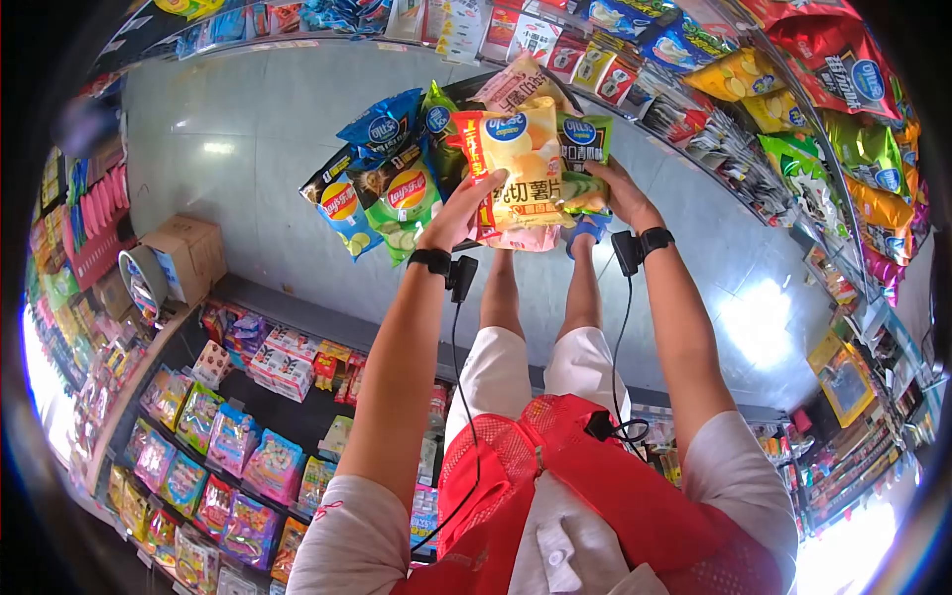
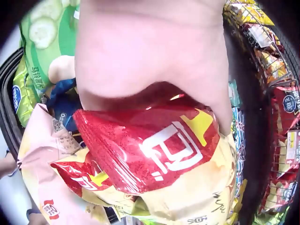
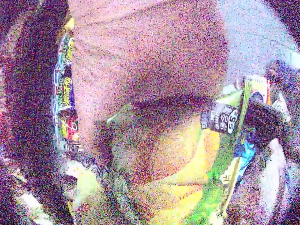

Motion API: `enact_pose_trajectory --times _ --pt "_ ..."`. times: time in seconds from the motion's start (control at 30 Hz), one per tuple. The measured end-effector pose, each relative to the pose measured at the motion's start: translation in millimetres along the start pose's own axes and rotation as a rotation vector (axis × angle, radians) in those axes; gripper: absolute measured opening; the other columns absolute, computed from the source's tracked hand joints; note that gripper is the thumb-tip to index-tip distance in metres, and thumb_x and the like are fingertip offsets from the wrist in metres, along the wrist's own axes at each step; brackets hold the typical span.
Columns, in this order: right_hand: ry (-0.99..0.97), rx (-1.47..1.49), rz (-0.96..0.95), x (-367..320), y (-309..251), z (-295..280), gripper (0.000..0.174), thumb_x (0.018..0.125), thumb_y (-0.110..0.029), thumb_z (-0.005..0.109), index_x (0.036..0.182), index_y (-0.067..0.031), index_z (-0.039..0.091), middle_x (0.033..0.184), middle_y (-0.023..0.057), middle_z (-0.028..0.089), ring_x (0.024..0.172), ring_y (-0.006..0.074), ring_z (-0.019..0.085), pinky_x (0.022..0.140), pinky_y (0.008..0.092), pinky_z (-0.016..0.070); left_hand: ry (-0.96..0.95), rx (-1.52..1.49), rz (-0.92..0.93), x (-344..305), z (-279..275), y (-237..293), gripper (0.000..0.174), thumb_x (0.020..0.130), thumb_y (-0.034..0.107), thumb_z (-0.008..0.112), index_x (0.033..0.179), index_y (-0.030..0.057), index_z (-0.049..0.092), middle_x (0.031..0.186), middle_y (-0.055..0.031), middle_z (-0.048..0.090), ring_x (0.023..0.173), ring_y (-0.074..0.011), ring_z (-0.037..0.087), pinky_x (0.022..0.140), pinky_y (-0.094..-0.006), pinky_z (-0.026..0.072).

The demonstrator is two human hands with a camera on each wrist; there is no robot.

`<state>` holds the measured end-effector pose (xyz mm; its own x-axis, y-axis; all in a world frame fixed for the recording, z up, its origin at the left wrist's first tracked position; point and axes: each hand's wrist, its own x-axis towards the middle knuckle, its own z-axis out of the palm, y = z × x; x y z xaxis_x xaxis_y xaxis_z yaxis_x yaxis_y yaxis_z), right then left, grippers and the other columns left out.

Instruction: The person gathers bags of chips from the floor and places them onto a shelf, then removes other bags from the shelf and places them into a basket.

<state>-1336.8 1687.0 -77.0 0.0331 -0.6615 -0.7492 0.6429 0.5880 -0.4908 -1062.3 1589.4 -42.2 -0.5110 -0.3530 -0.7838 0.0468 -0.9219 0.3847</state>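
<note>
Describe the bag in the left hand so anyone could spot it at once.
In the head view, snack bags crowd together against the grey floor. The yellow bag is foremost, gripped by the left hand. Unlike the blue bag, pink bag and green bag near it, it is yellow with a red side strip.

Chip bag (image 1: 526, 157) before other chip bags (image 1: 405, 193), cardboard box (image 1: 190, 253) farther left, racked snack bags (image 1: 843, 74) farther right.

- The left hand (image 1: 464, 210) grips the yellow potato chip bag (image 1: 531, 149) at its left edge, thumb on the front.
- The right hand (image 1: 627, 193) grips just right of that bag.
- The left arm (image 1: 392, 367) and right arm (image 1: 684, 317) reach toward it.
</note>
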Motion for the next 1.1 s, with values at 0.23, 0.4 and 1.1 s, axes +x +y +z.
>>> enact_pose_trajectory --times 0.23,0.4,1.1 --pt "0.078 0.036 -0.009 -6 16 0 0.048 0.092 -0.02 0.069 0.133 -0.0045 0.05 0.123 0.0077 0.063 0.109 0.019 0.063 0.093 0.0329 0.053 -0.076 0.005 -0.017 17 -3 8 0.048 0.095 0.03 0.068 0.131 0.0025 0.052 0.118 -0.0084 0.067 0.097 -0.0154 0.069 0.084 -0.0327 0.0593" --pt "0.105 0.021 -0.075 -13 24 -1 0.048 0.091 -0.017 0.069 0.134 -0.0046 0.05 0.122 0.0065 0.064 0.108 0.0181 0.063 0.092 0.0325 0.0527 -0.058 0.05 0.045 9 -6 0 0.047 0.095 0.025 0.068 0.132 0.0011 0.05 0.121 -0.0094 0.066 0.098 -0.0158 0.069 0.085 -0.0321 0.0586" --pt "0.086 -0.142 -0.153 -23 21 34 0.054 0.089 -0.011 0.07 0.136 -0.0027 0.045 0.127 0.0098 0.06 0.112 0.019 0.06 0.095 0.0324 0.0507 0.007 0.202 0.301 -4 -9 -13 0.059 0.092 0.024 0.073 0.138 0.0014 0.043 0.133 -0.0093 0.057 0.117 -0.0144 0.057 0.098 -0.0312 0.0488"
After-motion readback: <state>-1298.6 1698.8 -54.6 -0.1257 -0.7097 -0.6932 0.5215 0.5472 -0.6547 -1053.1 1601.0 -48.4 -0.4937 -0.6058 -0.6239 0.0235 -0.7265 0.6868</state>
